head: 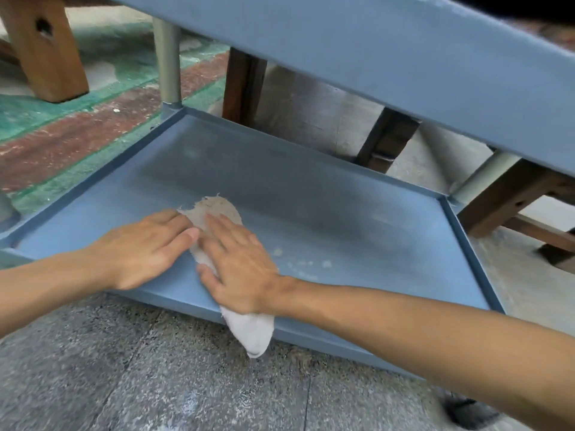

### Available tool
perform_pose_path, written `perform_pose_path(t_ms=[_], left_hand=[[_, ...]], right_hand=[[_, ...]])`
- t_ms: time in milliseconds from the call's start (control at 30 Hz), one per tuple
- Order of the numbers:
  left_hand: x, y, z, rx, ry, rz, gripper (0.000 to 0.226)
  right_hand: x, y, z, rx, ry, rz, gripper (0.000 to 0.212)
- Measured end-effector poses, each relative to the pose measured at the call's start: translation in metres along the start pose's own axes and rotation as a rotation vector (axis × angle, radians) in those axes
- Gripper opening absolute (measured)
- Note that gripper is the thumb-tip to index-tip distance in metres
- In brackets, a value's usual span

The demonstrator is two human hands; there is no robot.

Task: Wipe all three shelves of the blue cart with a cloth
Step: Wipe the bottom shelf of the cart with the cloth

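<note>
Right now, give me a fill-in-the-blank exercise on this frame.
1. Both hands press a ____ onto the shelf.
2. The right hand lies flat on it, and the left hand lies to its ____.
3. One end of it hangs over the shelf's ____ edge.
4. Whitish specks lie to the ____ of the right hand.

Missing: cloth; left; near; right

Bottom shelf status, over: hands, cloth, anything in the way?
Left hand and right hand flat, both pressing cloth on bottom shelf. Cloth tail hangs over near rim. Pale specks right of hands. Nothing blocking.
</note>
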State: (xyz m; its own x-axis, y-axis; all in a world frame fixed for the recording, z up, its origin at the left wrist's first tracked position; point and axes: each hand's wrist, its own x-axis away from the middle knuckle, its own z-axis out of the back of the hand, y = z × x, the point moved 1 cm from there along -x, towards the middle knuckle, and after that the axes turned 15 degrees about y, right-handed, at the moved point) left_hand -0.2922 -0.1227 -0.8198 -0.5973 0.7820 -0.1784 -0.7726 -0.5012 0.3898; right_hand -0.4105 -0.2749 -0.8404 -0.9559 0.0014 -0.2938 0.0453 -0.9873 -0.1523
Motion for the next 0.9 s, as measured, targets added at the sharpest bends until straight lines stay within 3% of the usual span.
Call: perform_pose_path(t_ms=[167,367,667,833,900], left_hand=[[-0.002,0.0,-0.018,-0.07,0.032,-0.051,0.083],[-0.005,0.021,-0.035,-0.22,-0.124,-0.159,0.101],[-0.008,0.062,-0.05,-0.24,-0.15,-0.282,0.103],[-0.007,0.068,-0.051,-0.242,-0.115,-0.274,0.102],[-0.008,0.067,-0.053,-0.245,-0.111,-0.277,0.102]], right_hand=[[0.008,0.023,-0.002,0.051,0.004,-0.008,0.058],[0.028,0.096,0.015,0.182,-0.024,-0.138,0.062],[0.115,0.235,0.084,0.407,-0.102,-0.708,0.058],[0.167,0.269,0.136,0.566,-0.236,-0.872,0.051],[0.181,0.275,0.152,0.58,-0.373,-0.88,0.064]])
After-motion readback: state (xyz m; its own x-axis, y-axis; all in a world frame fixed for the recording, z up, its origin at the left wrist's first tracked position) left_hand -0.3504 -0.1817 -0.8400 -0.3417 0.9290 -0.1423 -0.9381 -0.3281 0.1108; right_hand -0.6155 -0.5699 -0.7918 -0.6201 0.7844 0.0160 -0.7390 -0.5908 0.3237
